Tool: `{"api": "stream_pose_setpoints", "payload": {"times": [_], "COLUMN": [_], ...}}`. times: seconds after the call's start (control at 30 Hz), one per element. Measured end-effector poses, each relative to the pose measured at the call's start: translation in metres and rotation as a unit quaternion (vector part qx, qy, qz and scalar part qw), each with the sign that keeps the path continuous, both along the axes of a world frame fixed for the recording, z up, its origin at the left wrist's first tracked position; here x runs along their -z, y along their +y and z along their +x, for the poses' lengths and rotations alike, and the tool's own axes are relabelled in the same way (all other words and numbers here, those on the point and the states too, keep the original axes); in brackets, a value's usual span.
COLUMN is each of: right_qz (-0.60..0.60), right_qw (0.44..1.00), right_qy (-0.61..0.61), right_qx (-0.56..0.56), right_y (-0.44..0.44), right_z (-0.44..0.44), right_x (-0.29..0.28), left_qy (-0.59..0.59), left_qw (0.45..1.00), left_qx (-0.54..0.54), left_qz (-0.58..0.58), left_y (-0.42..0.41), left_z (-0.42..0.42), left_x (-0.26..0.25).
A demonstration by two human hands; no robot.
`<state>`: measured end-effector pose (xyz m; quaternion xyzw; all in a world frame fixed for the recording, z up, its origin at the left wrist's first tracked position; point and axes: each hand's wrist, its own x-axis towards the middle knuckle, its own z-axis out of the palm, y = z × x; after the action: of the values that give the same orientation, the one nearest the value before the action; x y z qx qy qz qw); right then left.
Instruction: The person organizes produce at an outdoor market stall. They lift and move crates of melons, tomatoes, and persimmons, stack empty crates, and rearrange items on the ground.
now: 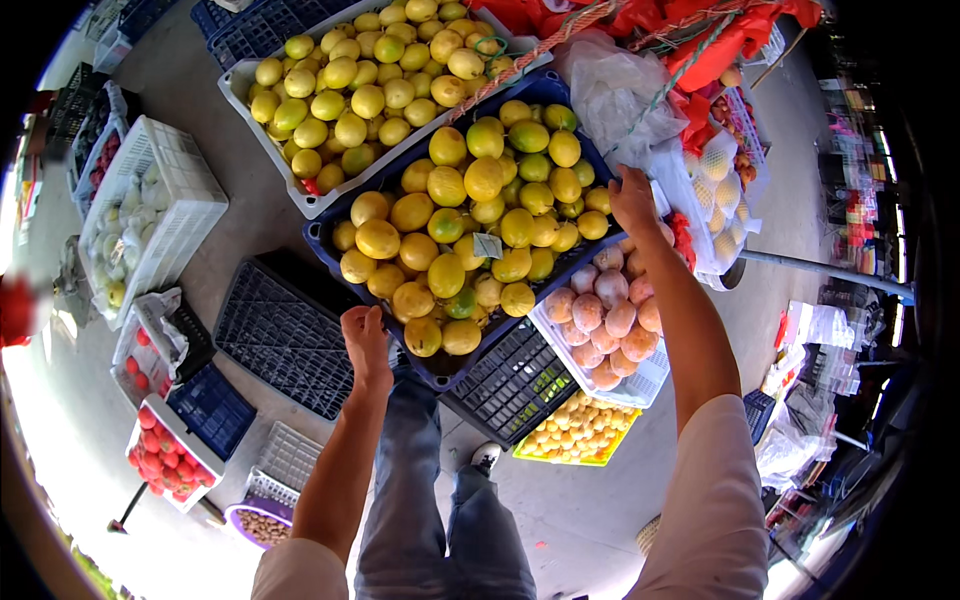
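Observation:
In front of me a blue plastic crate [466, 381] is heaped with yellow and greenish round fruit [484, 178]; a small clear packet [487, 245] lies on top of them. My left hand [366, 337] is at the crate's near left edge, its fingers curled; whether they grip the rim cannot be told. My right hand [632, 196] is at the crate's right side, beside clear plastic bags [619, 90], and what its fingers touch is unclear. A white crate [259, 142] of similar yellow fruit stands against the far side of the blue one.
Dark plastic crates [277, 337] stand at lower left of the blue crate. Close on its right are a white crate [652, 375] of orange-pink fruit and a yellow crate [592, 460] of small fruit. A rope [525, 64] crosses the top. A metal pole [825, 271] juts in from the right.

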<state>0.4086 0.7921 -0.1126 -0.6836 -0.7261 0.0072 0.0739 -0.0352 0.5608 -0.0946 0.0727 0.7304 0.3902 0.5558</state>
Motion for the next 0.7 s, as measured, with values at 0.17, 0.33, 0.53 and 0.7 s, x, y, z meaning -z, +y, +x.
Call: {"api": "stream_pose_setpoints", "payload": {"times": [0.17,0.33,0.53,0.7], "right_qz": [-0.132,-0.115,-0.145,-0.153], "right_qw": [0.986,0.980,0.982,0.984], "right_qy": [0.075,0.108,0.070,0.036], "right_qx": [0.064,0.122,0.096,0.089], "right_y": [0.041,0.056,0.066,0.063], "right_z": [0.013,0.008,0.009,-0.001], "right_x": [0.017,0.025,0.000,-0.004], "left_qy": [-0.033,-0.001,0.036,0.002], "left_qw": [0.999,1.000,0.995,0.996], "left_qx": [-0.014,0.015,0.087,0.030], "left_qz": [-0.039,0.021,0.020,0.087], "left_y": [0.015,0.012,0.017,0.015], "left_z": [0.001,0.000,0.005,0.005], "left_x": [-0.011,0.002,0.000,0.003]}}
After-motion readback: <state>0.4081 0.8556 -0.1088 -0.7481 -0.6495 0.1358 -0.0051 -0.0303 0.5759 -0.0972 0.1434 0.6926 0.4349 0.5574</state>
